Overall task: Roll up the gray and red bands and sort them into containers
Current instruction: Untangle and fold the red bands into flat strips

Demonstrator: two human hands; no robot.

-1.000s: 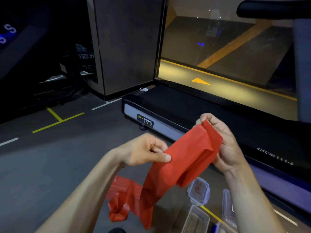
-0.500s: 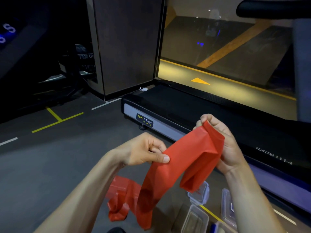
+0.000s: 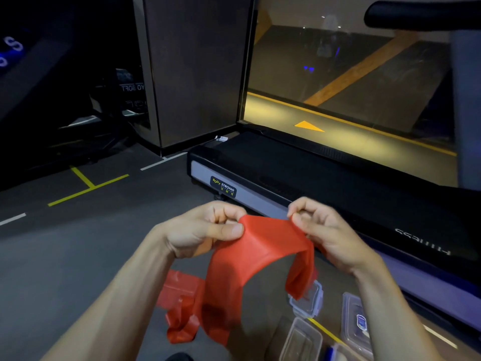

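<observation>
A long red band [image 3: 256, 252] hangs in the air between both hands. My left hand [image 3: 205, 227] pinches its upper left edge between thumb and curled fingers. My right hand [image 3: 322, 230] pinches the upper right edge. The short end of the band droops below my right hand, and the long end trails down to a crumpled heap on the floor [image 3: 182, 308]. A clear open container [image 3: 300, 340] stands on the floor below. No gray band is in view.
A clear lid with clips [image 3: 308, 299] and another clear lid [image 3: 356, 321] lie on the floor beside the container. A black treadmill [image 3: 299, 175] runs along the right. Yellow tape lines [image 3: 88, 186] mark the dark gym floor on the left.
Both hands dropped lower and turned the band's top edge flat between them. My right hand shifted from behind the folded end to pinching its edge, and the short end now hangs down.
</observation>
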